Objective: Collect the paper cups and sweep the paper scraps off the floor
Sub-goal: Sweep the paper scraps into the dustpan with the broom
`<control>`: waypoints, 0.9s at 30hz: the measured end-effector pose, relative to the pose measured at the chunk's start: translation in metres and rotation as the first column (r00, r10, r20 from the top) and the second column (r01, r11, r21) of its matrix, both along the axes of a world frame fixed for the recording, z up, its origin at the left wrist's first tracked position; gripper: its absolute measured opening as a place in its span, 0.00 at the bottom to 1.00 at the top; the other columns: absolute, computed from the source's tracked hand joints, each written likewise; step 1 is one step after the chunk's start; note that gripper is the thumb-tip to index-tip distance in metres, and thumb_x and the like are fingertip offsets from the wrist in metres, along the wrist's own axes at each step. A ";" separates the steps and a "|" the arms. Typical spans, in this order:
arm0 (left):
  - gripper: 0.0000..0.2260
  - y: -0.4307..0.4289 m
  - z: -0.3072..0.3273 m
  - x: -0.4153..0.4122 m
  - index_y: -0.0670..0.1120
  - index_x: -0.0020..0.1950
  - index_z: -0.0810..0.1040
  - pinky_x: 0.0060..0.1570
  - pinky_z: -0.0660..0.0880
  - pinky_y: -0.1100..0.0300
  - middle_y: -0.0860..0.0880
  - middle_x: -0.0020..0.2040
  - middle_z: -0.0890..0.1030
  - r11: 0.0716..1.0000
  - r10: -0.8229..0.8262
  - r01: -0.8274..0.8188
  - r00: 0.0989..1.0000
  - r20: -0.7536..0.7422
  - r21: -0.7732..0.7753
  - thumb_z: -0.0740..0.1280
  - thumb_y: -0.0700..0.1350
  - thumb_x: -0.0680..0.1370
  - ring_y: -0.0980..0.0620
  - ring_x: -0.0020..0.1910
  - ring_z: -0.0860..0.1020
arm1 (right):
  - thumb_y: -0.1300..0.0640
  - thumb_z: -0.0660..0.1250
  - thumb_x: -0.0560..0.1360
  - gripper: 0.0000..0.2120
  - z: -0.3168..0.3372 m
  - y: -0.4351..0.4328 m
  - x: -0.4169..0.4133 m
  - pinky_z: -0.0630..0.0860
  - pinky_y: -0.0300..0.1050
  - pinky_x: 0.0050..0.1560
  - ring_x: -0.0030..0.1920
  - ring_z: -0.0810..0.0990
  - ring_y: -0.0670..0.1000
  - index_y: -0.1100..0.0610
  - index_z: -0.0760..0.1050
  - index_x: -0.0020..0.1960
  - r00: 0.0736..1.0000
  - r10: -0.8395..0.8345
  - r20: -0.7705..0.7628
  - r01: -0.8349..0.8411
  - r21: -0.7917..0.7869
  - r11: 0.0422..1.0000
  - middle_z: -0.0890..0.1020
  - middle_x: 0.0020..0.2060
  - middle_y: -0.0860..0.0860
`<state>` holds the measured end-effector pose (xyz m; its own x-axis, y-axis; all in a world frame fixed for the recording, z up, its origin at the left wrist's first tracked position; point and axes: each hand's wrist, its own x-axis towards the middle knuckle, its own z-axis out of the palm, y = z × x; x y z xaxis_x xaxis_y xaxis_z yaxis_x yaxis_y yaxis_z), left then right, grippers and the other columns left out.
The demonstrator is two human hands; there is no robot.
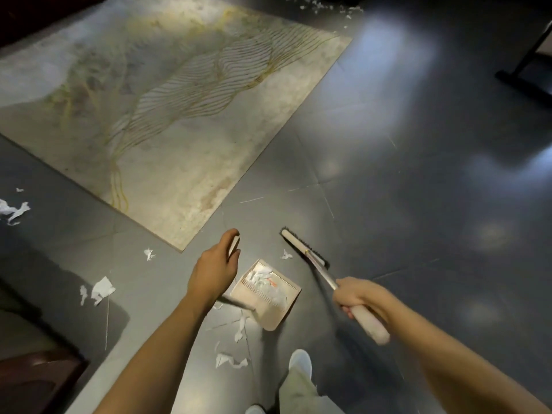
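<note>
My right hand (360, 295) grips the pale handle of a broom, whose brush head (301, 245) rests on the dark floor just right of a beige dustpan (265, 294). The dustpan holds several white paper scraps. My left hand (219, 264) grips the top of the dustpan's long handle. A small scrap (286, 254) lies between brush and pan. More scraps lie left of the pan (101, 289), near my foot (230, 360), at the far left (13, 210) and at the top (325, 6). No paper cups are visible.
A large pale rug (167, 115) with yellow line patterns covers the floor ahead and left. A black stand base (525, 82) sits at the right edge. Dark furniture (38, 380) is at the lower left. My shoe (300, 361) is below the dustpan.
</note>
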<state>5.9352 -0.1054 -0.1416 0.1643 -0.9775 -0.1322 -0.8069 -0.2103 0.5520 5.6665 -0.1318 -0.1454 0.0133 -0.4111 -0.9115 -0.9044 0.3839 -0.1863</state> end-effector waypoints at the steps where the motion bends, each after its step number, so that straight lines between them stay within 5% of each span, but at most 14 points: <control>1: 0.15 -0.009 -0.001 -0.002 0.52 0.68 0.66 0.46 0.74 0.53 0.44 0.54 0.80 1.000 0.000 0.000 1.000 0.002 0.003 0.59 0.47 0.81 0.42 0.48 0.79 | 0.63 0.57 0.73 0.14 -0.001 0.001 0.004 0.72 0.37 0.23 0.22 0.74 0.47 0.62 0.74 0.56 0.999 0.034 0.010 -0.034 0.007 0.999 0.77 0.28 0.52; 6: 0.15 -0.015 -0.001 -0.004 0.52 0.68 0.65 0.41 0.74 0.54 0.44 0.44 0.79 1.000 0.016 -0.017 1.000 0.019 0.019 0.59 0.47 0.81 0.44 0.39 0.77 | 0.65 0.59 0.74 0.22 0.020 0.011 0.007 0.68 0.32 0.21 0.19 0.72 0.41 0.65 0.69 0.68 0.982 -0.046 0.185 0.022 0.129 0.991 0.73 0.31 0.51; 9: 0.15 0.005 -0.001 -0.001 0.52 0.67 0.65 0.45 0.74 0.52 0.43 0.51 0.80 1.000 0.015 -0.015 1.000 -0.010 0.007 0.60 0.46 0.81 0.42 0.44 0.78 | 0.67 0.57 0.71 0.28 0.045 0.009 0.001 0.66 0.34 0.20 0.21 0.68 0.46 0.67 0.63 0.72 0.983 0.056 0.173 -0.083 0.153 0.985 0.69 0.27 0.52; 18: 0.16 0.138 0.016 0.045 0.51 0.68 0.65 0.50 0.74 0.52 0.44 0.58 0.79 0.998 0.065 -0.066 0.996 -0.058 -0.010 0.60 0.46 0.81 0.41 0.49 0.79 | 0.71 0.53 0.75 0.27 0.101 0.071 0.003 0.63 0.30 0.17 0.16 0.63 0.43 0.55 0.61 0.72 0.967 -0.128 0.219 0.085 0.197 0.977 0.66 0.22 0.50; 22: 0.15 0.205 0.025 0.073 0.51 0.68 0.65 0.47 0.72 0.54 0.43 0.56 0.80 0.996 0.085 -0.086 0.996 -0.038 -0.029 0.60 0.45 0.81 0.42 0.44 0.79 | 0.71 0.52 0.75 0.28 0.104 0.121 0.029 0.62 0.30 0.16 0.15 0.63 0.43 0.54 0.60 0.73 0.957 -0.185 0.222 0.152 0.159 0.975 0.66 0.19 0.49; 27: 0.14 0.297 0.040 0.103 0.51 0.66 0.67 0.48 0.76 0.50 0.44 0.53 0.80 0.991 0.129 -0.131 0.989 -0.073 -0.022 0.61 0.45 0.80 0.42 0.41 0.78 | 0.69 0.56 0.73 0.24 0.063 0.204 0.072 0.66 0.33 0.20 0.17 0.65 0.46 0.58 0.66 0.68 0.978 -0.063 0.198 0.069 -0.025 0.997 0.69 0.19 0.51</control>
